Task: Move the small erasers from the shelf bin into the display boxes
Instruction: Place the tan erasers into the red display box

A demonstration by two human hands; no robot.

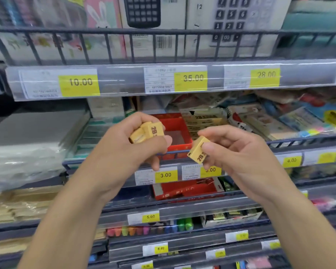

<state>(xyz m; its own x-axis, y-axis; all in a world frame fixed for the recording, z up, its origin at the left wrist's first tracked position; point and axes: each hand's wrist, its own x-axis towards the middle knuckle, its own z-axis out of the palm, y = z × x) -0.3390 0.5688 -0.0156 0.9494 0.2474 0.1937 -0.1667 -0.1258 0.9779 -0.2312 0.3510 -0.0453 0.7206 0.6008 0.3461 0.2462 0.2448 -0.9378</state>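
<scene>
Several small yellow erasers marked 2B (146,132) sit bunched in the left hand (136,146), its fingers curled round them. One more eraser (198,149) is pinched between thumb and fingertips of the right hand (235,152), at about three o'clock from the bunch. Both hands hover in front of the shelf. Just behind them, at twelve o'clock, stands a red display box (175,131) whose visible floor looks bare, so by my judgement no erasers are placed there yet. At two o'clock a beige 2B carton (204,121) stands beside it. Yellow price tags (165,175) line the shelf edge below.
</scene>
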